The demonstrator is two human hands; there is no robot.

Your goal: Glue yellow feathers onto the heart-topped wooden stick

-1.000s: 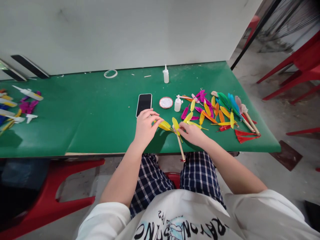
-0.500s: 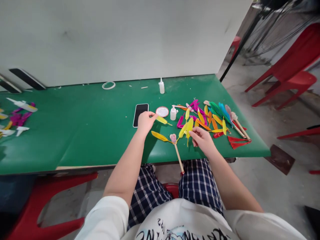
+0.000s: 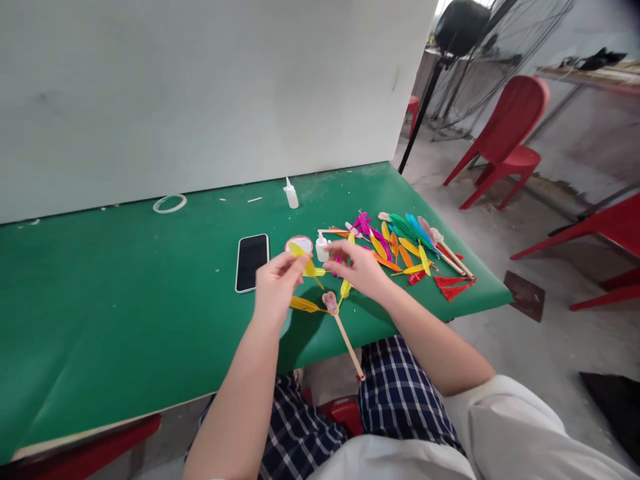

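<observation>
In my left hand [image 3: 280,283], thumb and fingertips pinch a yellow feather [image 3: 296,249]; a second yellow feather [image 3: 318,272] shows by the same fingertips. My right hand [image 3: 363,270] is beside a small white glue bottle [image 3: 321,249], fingers curved and apart; contact with the bottle cannot be made out. Below both hands lies a wooden stick [image 3: 350,347] with a pinkish heart-shaped piece [image 3: 330,301] at its top. An orange-yellow feather [image 3: 305,305] spreads from its left side, a yellow one [image 3: 346,289] from its right. The stick's lower end hangs past the table edge.
A phone [image 3: 252,263] lies left of a round white lid [image 3: 299,243]. Another glue bottle [image 3: 291,195] and a white ring [image 3: 170,204] are near the wall. To the right are colourful feathers [image 3: 395,247], sticks and red tassels [image 3: 454,287]. Red chairs [image 3: 515,127] stand beyond the green table [image 3: 150,320].
The view has turned right. My right hand has let go of the yellow feather and moved left to the glue bottle. A yellow feather now stands up from my left hand's pinch.
</observation>
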